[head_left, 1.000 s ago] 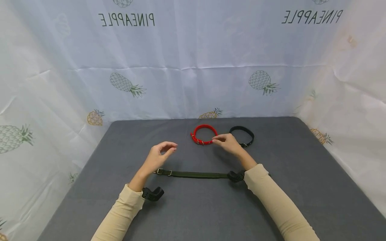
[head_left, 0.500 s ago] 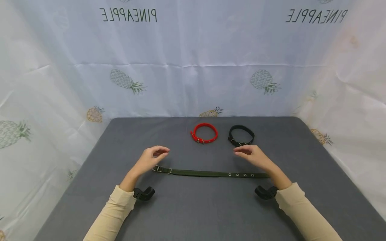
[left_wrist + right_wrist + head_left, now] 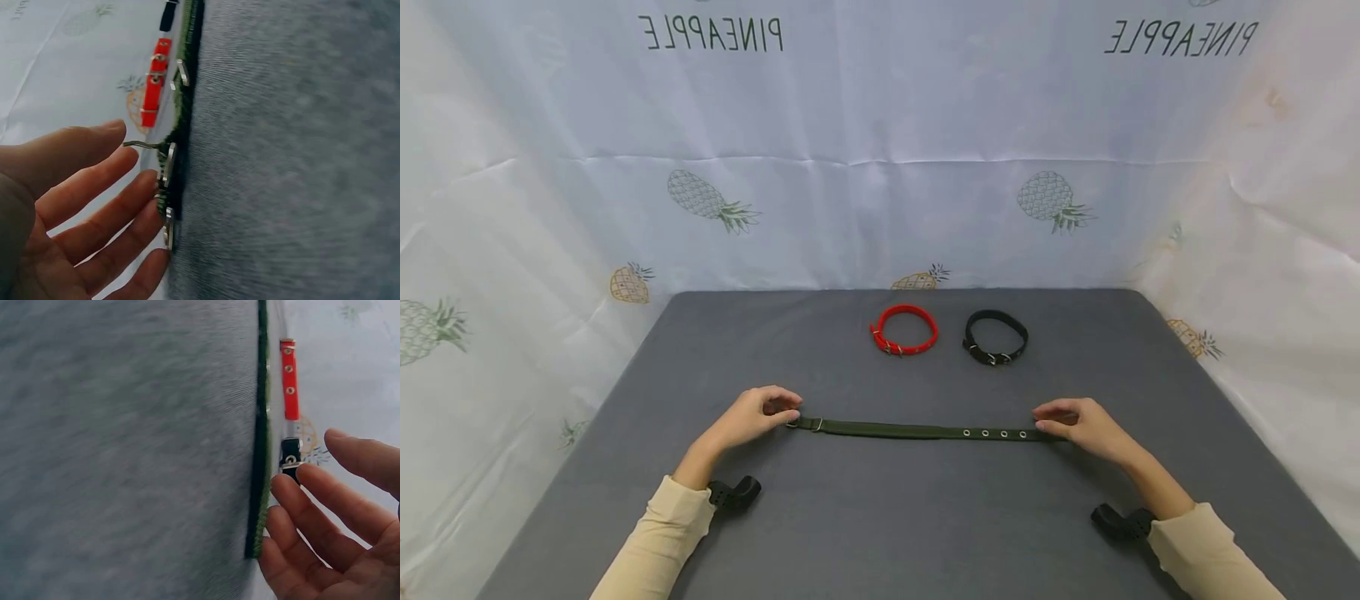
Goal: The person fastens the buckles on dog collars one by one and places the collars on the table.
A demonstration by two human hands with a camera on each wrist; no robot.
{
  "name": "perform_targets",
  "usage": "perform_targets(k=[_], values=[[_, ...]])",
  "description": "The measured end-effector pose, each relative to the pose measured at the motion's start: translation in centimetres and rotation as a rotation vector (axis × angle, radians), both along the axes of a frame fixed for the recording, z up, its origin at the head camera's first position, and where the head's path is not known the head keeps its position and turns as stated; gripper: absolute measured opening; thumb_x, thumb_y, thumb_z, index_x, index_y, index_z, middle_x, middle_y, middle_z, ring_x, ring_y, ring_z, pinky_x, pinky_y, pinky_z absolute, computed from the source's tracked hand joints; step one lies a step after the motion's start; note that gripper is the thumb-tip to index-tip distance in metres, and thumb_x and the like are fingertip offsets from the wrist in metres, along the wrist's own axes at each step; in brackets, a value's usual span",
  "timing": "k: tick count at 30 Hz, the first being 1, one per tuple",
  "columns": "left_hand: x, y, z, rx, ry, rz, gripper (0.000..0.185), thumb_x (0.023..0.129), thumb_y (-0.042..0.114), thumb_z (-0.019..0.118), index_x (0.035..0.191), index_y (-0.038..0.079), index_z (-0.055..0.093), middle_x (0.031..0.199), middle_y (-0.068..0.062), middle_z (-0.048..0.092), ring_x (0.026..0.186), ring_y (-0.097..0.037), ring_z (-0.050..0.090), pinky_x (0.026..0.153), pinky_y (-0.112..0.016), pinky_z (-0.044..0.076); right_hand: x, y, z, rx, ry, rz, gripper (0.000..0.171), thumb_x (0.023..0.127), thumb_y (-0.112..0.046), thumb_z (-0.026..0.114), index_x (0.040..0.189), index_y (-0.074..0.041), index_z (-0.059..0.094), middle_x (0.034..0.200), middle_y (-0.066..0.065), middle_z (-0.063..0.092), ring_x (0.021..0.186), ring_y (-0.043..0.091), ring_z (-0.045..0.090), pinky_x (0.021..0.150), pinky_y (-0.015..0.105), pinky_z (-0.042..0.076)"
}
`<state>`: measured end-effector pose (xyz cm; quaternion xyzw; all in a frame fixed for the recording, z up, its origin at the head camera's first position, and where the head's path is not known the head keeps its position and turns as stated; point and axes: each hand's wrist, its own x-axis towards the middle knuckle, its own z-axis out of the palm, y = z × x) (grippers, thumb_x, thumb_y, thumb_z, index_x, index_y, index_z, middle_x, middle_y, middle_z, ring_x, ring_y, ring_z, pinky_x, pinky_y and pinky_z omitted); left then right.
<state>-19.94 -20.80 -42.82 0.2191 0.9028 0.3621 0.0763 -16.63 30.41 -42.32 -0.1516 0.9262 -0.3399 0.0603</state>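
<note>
A green webbing collar (image 3: 880,430) lies stretched out straight across the table, its metal buckle (image 3: 169,165) at the left end and a row of eyelets toward the right. My left hand (image 3: 751,418) is at the buckle end; in the left wrist view its fingertips (image 3: 149,179) are right at the hardware, with the thumb apart from them. Over the eyelet end is my right hand (image 3: 1086,427), hiding the tip in the head view. The right wrist view shows its loosely bent fingers (image 3: 287,490) beside the strap's edge, thumb held away.
Behind the green collar, a red collar (image 3: 907,348) and a black collar (image 3: 995,360) lie buckled into rings on the grey table (image 3: 880,517). A pineapple-print cloth (image 3: 865,225) hangs along the back and sides. A black wrist camera (image 3: 1122,525) sits at each cuff.
The right hand has moved right and toward the person, from near the red collar to the green collar's eyelet end. The left hand has shifted left and down to the buckle.
</note>
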Motion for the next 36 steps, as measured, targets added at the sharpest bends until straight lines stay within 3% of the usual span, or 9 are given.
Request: perform_targets(k=[7,10,14,22,27,32,36], values=[[0.3,0.1,-0.3,-0.022,0.018,-0.022,0.029,0.089,0.021,0.069,0.113,0.004,0.067,0.112,-0.013,0.067,0.104,-0.031,0.063,0.092,-0.048,0.051,0.0,0.4,-0.5,-0.016,0.045,0.065,0.030,0.082,-0.018,0.075,0.105,0.000,0.070,0.101,0.015,0.071,0.083,-0.004,0.062,0.071,0.020,0.053],[0.3,0.2,-0.4,-0.028,0.005,-0.027,0.029,0.086,0.021,0.073,0.110,0.005,0.068,0.111,-0.013,0.065,0.103,-0.031,0.060,0.092,-0.049,0.049,-0.2,0.4,-0.5,-0.018,0.070,0.098,0.028,0.079,-0.018,0.078,0.102,-0.003,0.072,0.100,0.013,0.070,0.086,-0.008,0.057,0.073,0.020,0.052],[0.2,0.6,-0.4,-0.056,0.029,-0.035,0.029,0.082,0.019,0.077,0.106,0.005,0.070,0.108,-0.013,0.064,0.100,-0.029,0.059,0.087,-0.043,0.050,-0.4,0.4,-0.6,-0.011,0.081,0.135,0.024,0.078,-0.018,0.080,0.097,-0.007,0.073,0.100,0.011,0.068,0.087,-0.009,0.053,0.072,0.020,0.050],[-0.1,0.8,-0.9,-0.081,0.095,-0.012,0.016,0.080,0.016,0.077,0.094,0.008,0.073,0.103,-0.011,0.066,0.093,-0.025,0.061,0.078,-0.032,0.050,-0.8,0.0,-0.5,0.043,0.029,0.121,0.018,0.075,-0.016,0.081,0.089,-0.008,0.074,0.087,0.006,0.067,0.075,-0.004,0.049,0.064,0.019,0.042],[-0.2,0.7,-1.1,-0.075,0.120,-0.048,0.014,0.082,0.016,0.076,0.093,0.008,0.073,0.098,-0.008,0.068,0.086,-0.017,0.060,0.074,-0.027,0.049,-1.0,-0.1,-0.2,0.056,0.024,0.151,0.015,0.078,-0.016,0.078,0.089,-0.005,0.073,0.081,0.003,0.064,0.071,-0.005,0.046,0.061,0.019,0.041],[-0.2,0.6,-0.8,-0.069,0.113,-0.077,0.013,0.085,0.015,0.073,0.095,0.008,0.073,0.096,-0.007,0.068,0.081,-0.008,0.056,0.070,-0.023,0.046,-0.7,0.1,0.0,0.013,-0.030,0.182,0.018,0.083,-0.014,0.074,0.094,0.000,0.070,0.085,0.008,0.067,0.069,-0.007,0.050,0.058,0.020,0.045],[-0.1,0.4,-0.2,-0.077,0.128,-0.064,0.013,0.087,0.016,0.070,0.097,0.008,0.072,0.097,-0.007,0.069,0.084,-0.012,0.059,0.074,-0.027,0.049,-0.6,0.1,0.4,-0.016,-0.085,0.178,0.022,0.088,-0.015,0.069,0.100,0.003,0.068,0.093,0.013,0.070,0.074,-0.008,0.057,0.062,0.020,0.050]])
